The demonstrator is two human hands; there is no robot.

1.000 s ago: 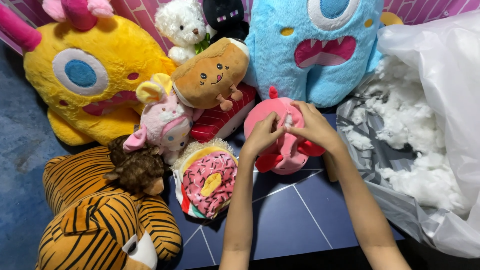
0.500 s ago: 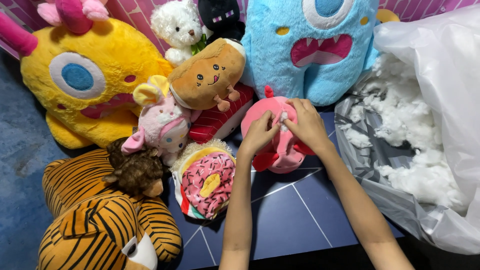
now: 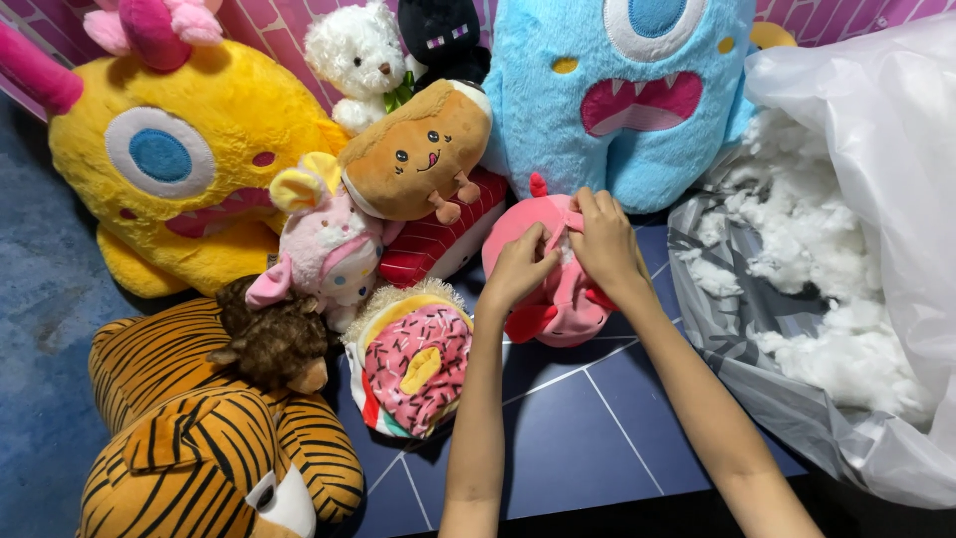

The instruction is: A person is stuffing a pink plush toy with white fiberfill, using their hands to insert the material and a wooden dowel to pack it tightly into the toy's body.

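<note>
Overhead, a crowd of soft toys fills a dark blue floor mat (image 3: 568, 438). Biggest are a yellow one-eyed monster (image 3: 189, 159) at upper left, a blue one-eyed monster (image 3: 617, 90) at upper middle, and a tiger (image 3: 199, 448) at lower left. At right lies a clear plastic bag (image 3: 876, 199), open and full of white stuffing (image 3: 827, 299).

Between the blue monster and the bag sits a small pink toy (image 3: 553, 289), resting on the mat. A donut toy (image 3: 413, 364) lies just to its left.

Risk, as a judgement: white fill shows at a gap in the pink toy's top, and a hard pull could widen that opening or let stuffing spill onto the mat.

Both forearms reach up from the bottom edge. The left hand (image 3: 520, 271) curls over the toy's top, fingers pinching fabric. The right hand (image 3: 602, 239) arches beside it, its grip closed on the same fold.
</note>
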